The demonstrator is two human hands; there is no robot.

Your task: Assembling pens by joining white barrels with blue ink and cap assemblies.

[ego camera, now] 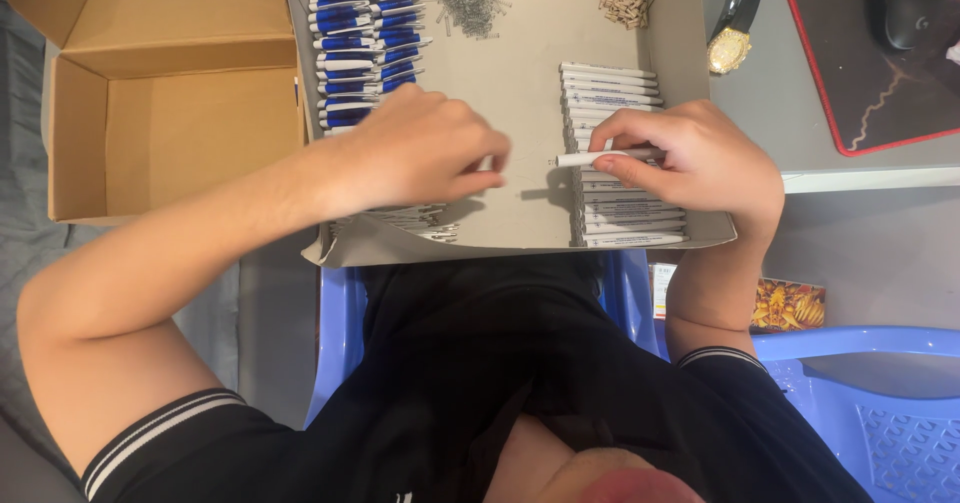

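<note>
Firmly, the right hand [700,158] pinched a white pen barrel [600,157] between thumb and fingers, holding it level with its tip pointing toward the left hand [420,148]. That left hand hovered just beside the tip, fingers curled nearly closed; whether it held anything small could not be told. Directly under the right hand lay a stack of white barrels [620,213]. Beyond the left hand sat rows of blue-and-white pen parts [360,43]. Farther off, a heap of metal springs [470,8] and a pile of small tan pieces [625,1] rested at the far wall of the shallow cardboard tray [520,93]. An open cardboard box [170,133] stood to the left.
</note>
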